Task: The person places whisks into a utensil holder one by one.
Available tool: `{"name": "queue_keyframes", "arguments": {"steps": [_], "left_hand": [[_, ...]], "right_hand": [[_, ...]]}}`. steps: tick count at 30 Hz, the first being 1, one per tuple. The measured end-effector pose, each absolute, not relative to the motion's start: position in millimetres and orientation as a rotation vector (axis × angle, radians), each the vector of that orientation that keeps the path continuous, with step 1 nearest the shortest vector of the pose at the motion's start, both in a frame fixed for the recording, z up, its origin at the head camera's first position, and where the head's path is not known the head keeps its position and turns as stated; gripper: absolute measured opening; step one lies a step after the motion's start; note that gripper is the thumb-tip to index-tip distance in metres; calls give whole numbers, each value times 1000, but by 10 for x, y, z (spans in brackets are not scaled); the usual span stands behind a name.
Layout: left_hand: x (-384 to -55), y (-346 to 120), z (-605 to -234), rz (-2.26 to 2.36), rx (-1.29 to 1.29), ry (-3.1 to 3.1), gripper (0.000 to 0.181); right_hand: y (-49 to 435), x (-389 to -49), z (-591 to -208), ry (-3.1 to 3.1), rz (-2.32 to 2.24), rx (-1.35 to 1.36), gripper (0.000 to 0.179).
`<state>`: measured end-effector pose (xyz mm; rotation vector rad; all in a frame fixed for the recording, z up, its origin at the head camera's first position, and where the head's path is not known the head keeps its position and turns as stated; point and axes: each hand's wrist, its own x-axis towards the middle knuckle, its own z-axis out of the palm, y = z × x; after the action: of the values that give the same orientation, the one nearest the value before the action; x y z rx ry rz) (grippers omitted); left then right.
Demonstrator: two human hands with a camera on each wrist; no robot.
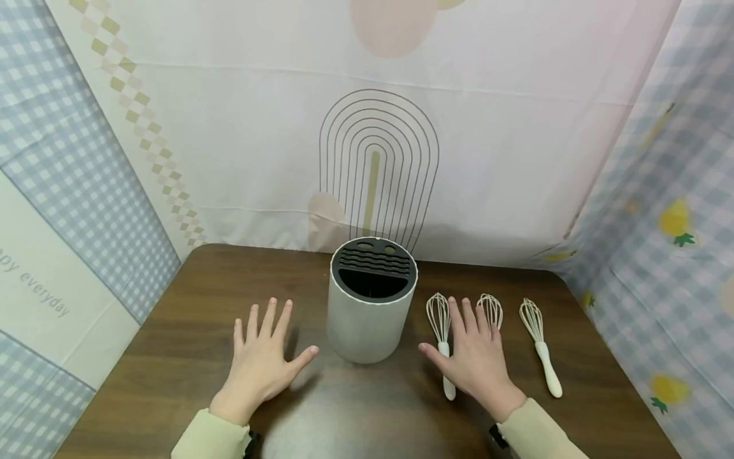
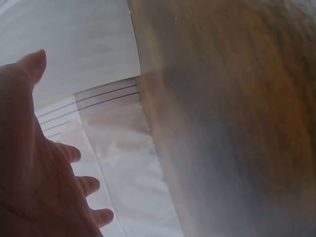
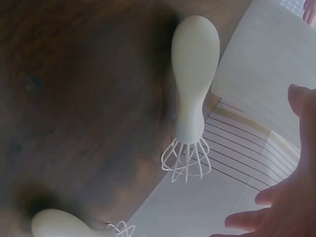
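Observation:
Both hands hover palm down with spread fingers. My left hand (image 1: pixel 260 363) is over the table left of a white round utensil holder (image 1: pixel 367 331) with a dark slotted top. To the holder's right, my right hand (image 1: pixel 474 357) is above the whisks, holding nothing. The nearest whisk (image 1: pixel 444 357) has a white handle and lies partly beside the right thumb; it also shows large in the right wrist view. A second whisk (image 1: pixel 490 309) is mostly hidden under the right hand, only its wires showing. Farther right lies a third whisk (image 1: pixel 541 347), its handle toward me.
The brown wooden table (image 1: pixel 189 338) meets a pale printed cloth (image 1: pixel 258 140) at the back. Blue checked cloth (image 1: pixel 648 255) hangs along the right, with similar cloth on the left. The holder's top has a wide half-round opening, wavy slots and two small holes.

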<state>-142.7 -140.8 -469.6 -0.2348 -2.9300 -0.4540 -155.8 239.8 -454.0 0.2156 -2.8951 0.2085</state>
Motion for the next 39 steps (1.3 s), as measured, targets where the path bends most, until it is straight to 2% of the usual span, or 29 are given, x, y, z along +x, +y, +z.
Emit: {"name": "queue_keyframes", "arguments": {"steps": [10,20,31,39], "left_hand": [[-1516,-1344,-4558,-849,-402,-2790,113],[-1586,-1111,-4294,-1386,-479,-2660,115],[-1790,-900,-3998,-1515,-617,-2471,112],[-1932,-838,-3946,-1490,-687,-2427,104]], "right_hand": [[2478,-1604,-4581,-2819,568,216,109],[2541,-1627,-4543,-2801,1161,28,104],[2589,-1568,-4622,-2773,1340,-134,90],[2551,-1526,-4729,-2785,1378,-200,87]]}}
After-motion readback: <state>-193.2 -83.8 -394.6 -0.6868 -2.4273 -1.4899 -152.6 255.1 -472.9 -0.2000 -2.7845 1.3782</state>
